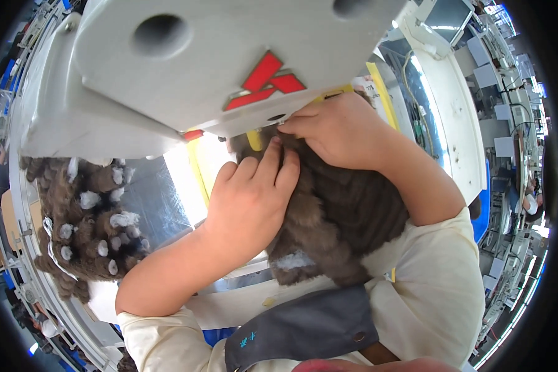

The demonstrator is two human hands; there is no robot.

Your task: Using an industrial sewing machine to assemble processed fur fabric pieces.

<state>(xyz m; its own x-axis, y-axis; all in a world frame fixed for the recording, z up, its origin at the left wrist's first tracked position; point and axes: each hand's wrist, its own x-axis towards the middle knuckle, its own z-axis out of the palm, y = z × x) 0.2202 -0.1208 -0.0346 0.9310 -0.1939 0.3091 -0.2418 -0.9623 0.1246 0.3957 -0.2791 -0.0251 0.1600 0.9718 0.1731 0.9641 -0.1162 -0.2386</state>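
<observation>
Brown plush fabric point(359, 211) with long pile hangs from under the sewing machine head point(211, 68) toward my lap. My left hand point(245, 201) is on its left edge, fingers bent and pressed onto the pile near the needle area; the thumb is hidden. From the right, my right hand point(344, 133) pinches the fabric between thumb and forefinger, close under the machine head. The needle itself is hidden by the head and fingers. A white patch point(294, 259) shows at the fabric's lower edge.
Left of the machine lies a pile of brown plush pieces point(87, 229) with white stuffing tufts, tied with a white cord point(54, 248). Yellow strips point(383, 96) edge the machine bed. A small screen point(446, 22) stands at the upper right. Rows of other workstations point(508, 118) line the right.
</observation>
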